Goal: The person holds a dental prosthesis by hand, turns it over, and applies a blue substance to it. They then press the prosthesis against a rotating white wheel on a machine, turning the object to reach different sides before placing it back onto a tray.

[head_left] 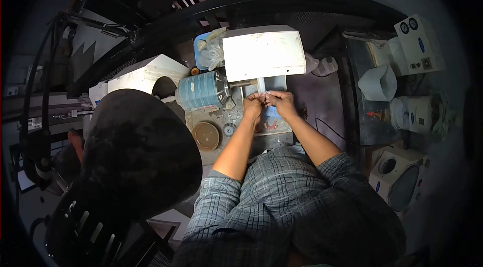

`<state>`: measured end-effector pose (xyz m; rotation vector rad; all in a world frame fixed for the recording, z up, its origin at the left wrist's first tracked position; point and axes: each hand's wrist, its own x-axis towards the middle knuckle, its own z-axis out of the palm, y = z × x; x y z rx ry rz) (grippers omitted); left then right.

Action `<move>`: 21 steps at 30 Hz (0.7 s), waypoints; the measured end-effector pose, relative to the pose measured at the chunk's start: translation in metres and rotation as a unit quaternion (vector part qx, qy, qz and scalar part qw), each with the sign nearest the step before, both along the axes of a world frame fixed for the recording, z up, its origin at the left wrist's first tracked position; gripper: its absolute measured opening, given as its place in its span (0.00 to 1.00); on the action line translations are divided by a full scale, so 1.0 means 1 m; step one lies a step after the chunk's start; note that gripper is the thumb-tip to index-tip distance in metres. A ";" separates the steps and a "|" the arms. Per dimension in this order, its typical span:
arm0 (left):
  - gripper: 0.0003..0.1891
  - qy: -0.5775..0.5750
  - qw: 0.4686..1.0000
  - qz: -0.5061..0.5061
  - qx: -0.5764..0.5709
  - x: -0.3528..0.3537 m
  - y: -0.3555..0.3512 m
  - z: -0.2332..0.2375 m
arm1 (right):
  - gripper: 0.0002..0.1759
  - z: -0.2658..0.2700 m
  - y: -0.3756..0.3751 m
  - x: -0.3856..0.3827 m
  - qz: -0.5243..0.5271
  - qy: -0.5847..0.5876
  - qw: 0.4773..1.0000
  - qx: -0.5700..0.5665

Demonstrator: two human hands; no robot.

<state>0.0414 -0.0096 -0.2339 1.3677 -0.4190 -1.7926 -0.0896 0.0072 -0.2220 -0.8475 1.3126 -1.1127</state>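
Observation:
Under a white box-shaped hood [264, 52], a blue-green motor [200, 90] has a shaft pointing right toward a pale wheel [261, 85]. My left hand [253, 106] and my right hand [283, 104] meet just below that wheel, fingertips pinched together around a small piece too little to identify. Whether the piece touches the wheel cannot be made out. Beneath my hands lie a blue item [272, 112] and a small reddish piece [270, 125] in a tray.
A round brown bowl [206, 136] and a small dark round brush [229, 129] sit left of my forearms. A large black lamp shade [143, 154] fills the left foreground. White machines [421, 46] stand at right. Another person's hand [75, 142] shows far left.

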 end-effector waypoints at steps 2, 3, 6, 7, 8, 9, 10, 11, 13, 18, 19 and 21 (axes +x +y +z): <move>0.03 0.017 1.000 0.008 -0.005 0.000 -0.002 0.000 | 0.13 0.000 -0.001 0.000 -0.001 -0.003 1.000 0.008; 0.03 0.017 1.000 0.008 -0.004 -0.001 -0.002 -0.003 | 0.14 0.001 -0.002 0.000 -0.001 -0.006 1.000 0.016; 0.03 0.006 0.999 0.032 0.001 -0.003 -0.005 -0.008 | 0.15 0.001 -0.005 0.002 -0.013 0.002 0.999 0.047; 0.03 0.003 0.999 0.037 0.013 -0.004 -0.007 -0.006 | 0.15 -0.001 -0.006 0.002 -0.014 0.003 0.999 0.048; 0.03 0.001 0.999 0.042 0.023 -0.004 -0.008 -0.004 | 0.15 -0.003 -0.008 0.003 -0.019 -0.003 0.998 0.053; 0.03 0.001 0.999 0.041 0.023 -0.005 -0.008 -0.005 | 0.14 -0.005 -0.009 0.004 -0.023 -0.010 0.998 0.058; 0.03 0.005 0.998 0.055 0.024 -0.005 -0.009 -0.006 | 0.14 -0.007 -0.010 0.004 -0.024 -0.010 0.998 0.057; 0.03 0.008 0.997 0.068 0.024 -0.004 -0.009 -0.007 | 0.15 -0.009 -0.010 0.005 -0.020 -0.010 0.998 0.065; 0.03 0.001 0.997 0.070 0.022 -0.005 -0.009 0.003 | 0.16 -0.013 -0.010 0.006 -0.017 -0.010 0.997 0.072; 0.04 0.000 0.998 0.053 0.013 -0.002 -0.012 -0.006 | 0.18 -0.011 -0.009 0.008 -0.027 -0.023 0.996 0.082; 0.04 -0.002 0.999 0.043 0.006 -0.002 -0.012 -0.007 | 0.18 -0.010 -0.009 0.008 -0.027 -0.023 0.996 0.082; 0.03 -0.004 0.999 0.032 -0.001 -0.002 -0.012 -0.002 | 0.18 -0.009 -0.008 0.007 -0.032 -0.020 0.996 0.080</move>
